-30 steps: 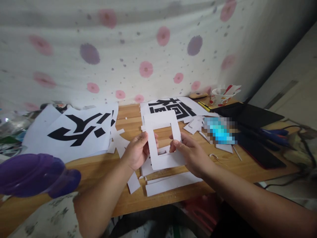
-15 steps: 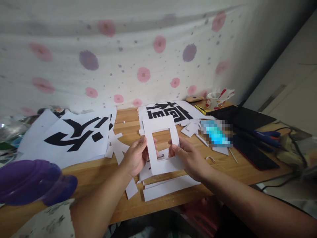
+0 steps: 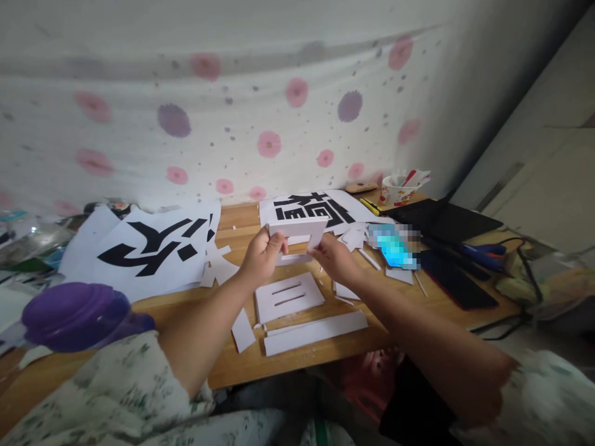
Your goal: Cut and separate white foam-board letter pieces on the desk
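A white foam-board frame with a rectangular opening is held up over the table, tilted so its top edge faces me. My left hand is closed on its left side, thumb in front. At its lower right side, my right hand pinches it with closed fingers. Below lies a white board piece with slots cut in it. Nearer the table's front edge is a long white strip. Behind the frame rests a paper sheet with a bold black character.
On the left are paper sheets with black strokes and a purple plastic object. White offcuts are scattered about. To the right lie a phone with a blurred screen, a yellow cutter, a paper cup and dark flat items.
Both hands have raised the frame away from me and tilted it, so its opening looks narrower. The slotted piece beneath is now uncovered.
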Demonstrator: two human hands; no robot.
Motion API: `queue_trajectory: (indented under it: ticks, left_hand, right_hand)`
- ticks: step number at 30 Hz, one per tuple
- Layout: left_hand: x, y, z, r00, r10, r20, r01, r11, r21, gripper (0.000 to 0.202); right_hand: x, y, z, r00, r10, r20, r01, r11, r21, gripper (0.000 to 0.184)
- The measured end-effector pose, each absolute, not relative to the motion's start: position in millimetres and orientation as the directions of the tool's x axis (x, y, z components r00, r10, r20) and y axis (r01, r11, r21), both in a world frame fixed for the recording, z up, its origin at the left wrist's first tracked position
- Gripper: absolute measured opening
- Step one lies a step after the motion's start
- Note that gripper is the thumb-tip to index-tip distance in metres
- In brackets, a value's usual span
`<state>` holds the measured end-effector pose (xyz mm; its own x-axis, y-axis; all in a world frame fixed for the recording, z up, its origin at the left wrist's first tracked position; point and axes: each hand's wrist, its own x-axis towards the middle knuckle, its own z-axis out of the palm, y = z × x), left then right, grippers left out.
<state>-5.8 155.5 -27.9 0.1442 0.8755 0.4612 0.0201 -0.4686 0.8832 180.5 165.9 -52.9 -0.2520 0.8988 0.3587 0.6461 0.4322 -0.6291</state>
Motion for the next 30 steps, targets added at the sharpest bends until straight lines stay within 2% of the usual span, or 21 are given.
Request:
queue_trajectory:
  ticks: [6,15,22,26,30]
  left_hand:
    - [-5,184,-63,0.142,0.915,0.377,0.042,-0.386,0.922,0.047]
    - [-7,192,-86,0.170,0.939,0.300,0.045,-0.311,0.949,0.043]
    - [-11,182,-61,0.150,0.939,0.310,-0.025,-0.309,0.951,0.039]
    - [-18,159,-34,0.225,0.917,0.330,-0.006,-0.337,0.942,0.020]
    - [-15,137,-21,0.343,0.920,0.189,0.106,-0.238,0.966,0.017]
  right_hand:
    - [180,188,-66,-0.248,0.938,0.241,0.691,0.345,-0.635,0.014]
    - [178,193,-70,-0.218,0.958,0.187,0.720,0.287,-0.631,0.019]
    - [178,181,-48,-0.262,0.941,0.216,0.690,0.339,-0.639,0.020]
    - [186,157,-17,-0.329,0.913,0.241,0.595,0.398,-0.698,0.020]
    - [196,134,-3,-0.352,0.883,0.311,0.458,0.452,-0.766,0.022]
